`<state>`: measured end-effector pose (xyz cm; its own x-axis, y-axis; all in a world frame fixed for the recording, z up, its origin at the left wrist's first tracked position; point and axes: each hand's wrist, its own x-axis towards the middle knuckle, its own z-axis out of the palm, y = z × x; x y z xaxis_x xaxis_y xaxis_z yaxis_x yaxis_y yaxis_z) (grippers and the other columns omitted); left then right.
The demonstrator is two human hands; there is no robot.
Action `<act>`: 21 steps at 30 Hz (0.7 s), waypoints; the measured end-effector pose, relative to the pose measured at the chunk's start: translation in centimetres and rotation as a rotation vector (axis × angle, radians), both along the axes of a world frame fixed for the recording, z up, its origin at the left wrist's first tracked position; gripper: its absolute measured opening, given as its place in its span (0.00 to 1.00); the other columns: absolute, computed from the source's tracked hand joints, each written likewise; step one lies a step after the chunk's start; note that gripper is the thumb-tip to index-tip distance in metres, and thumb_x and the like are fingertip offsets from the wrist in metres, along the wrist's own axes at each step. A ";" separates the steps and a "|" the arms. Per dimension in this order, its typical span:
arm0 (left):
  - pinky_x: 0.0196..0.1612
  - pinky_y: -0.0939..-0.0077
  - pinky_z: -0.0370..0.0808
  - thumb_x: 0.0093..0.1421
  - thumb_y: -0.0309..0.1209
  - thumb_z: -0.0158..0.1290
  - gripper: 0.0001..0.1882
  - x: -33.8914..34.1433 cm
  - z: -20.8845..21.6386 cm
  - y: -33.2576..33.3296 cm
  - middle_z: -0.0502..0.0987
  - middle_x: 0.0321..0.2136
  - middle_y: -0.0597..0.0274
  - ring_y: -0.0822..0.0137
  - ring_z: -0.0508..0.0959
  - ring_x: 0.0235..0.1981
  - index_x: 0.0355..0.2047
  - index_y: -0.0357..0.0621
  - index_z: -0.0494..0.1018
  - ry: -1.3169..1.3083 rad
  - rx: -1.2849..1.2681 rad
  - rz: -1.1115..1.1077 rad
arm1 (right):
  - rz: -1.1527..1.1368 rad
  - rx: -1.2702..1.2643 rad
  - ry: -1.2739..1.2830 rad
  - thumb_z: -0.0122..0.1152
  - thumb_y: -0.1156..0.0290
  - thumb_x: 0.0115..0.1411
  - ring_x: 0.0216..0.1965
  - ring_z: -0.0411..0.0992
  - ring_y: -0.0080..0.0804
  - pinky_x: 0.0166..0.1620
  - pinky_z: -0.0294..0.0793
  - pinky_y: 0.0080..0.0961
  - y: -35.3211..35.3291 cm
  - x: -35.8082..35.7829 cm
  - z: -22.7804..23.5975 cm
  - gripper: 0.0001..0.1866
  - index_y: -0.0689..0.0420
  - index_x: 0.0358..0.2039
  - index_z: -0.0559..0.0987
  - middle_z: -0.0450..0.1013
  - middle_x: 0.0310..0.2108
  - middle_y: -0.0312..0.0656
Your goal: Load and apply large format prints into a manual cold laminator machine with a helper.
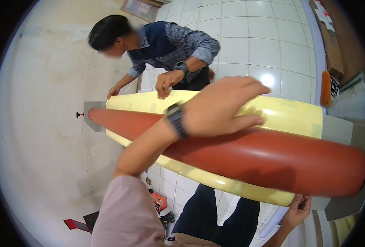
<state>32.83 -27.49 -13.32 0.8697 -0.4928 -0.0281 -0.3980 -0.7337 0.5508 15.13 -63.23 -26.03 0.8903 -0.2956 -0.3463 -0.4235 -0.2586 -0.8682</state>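
A long red-brown roller or tapered tube (273, 160) lies across in front of me, wider at the right. A glossy yellow sheet (289, 113) shows along its far side and as a curved strip along its near side. My left hand (219, 105), somewhat blurred, reaches over the tube with its fingers apart, above the sheet's far part; whether it touches is unclear. At the near right corner, my right hand (299, 208) pinches the yellow sheet's edge. A co-worker's hand (113, 91) touches the sheet's far left corner; their other hand (169, 82) is curled above it.
Grey flat pieces show beneath the tube's left end (92, 121) and right end (347, 201). A black knob (79, 115) sticks out at the left. The co-worker (166, 45) leans in from the far side. An orange-handled object (325, 88) is at the right; orange tools (160, 201) lie below.
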 end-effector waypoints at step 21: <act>0.54 0.63 0.70 0.62 0.33 0.49 0.22 -50.5 -15.5 77.2 0.75 0.49 0.39 0.46 0.75 0.51 0.53 0.31 0.71 0.011 -0.030 1.804 | 0.015 -0.330 -0.076 0.53 0.60 0.67 0.38 0.67 0.29 0.42 0.66 0.27 -13.7 5.4 -9.9 0.20 0.62 0.50 0.74 0.72 0.41 0.42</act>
<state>-17.66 49.74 -28.79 0.2788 0.9592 -0.0472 0.7976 -0.2039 0.5676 20.55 -76.89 -35.96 0.9149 -0.3678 -0.1663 -0.3549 -0.5366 -0.7656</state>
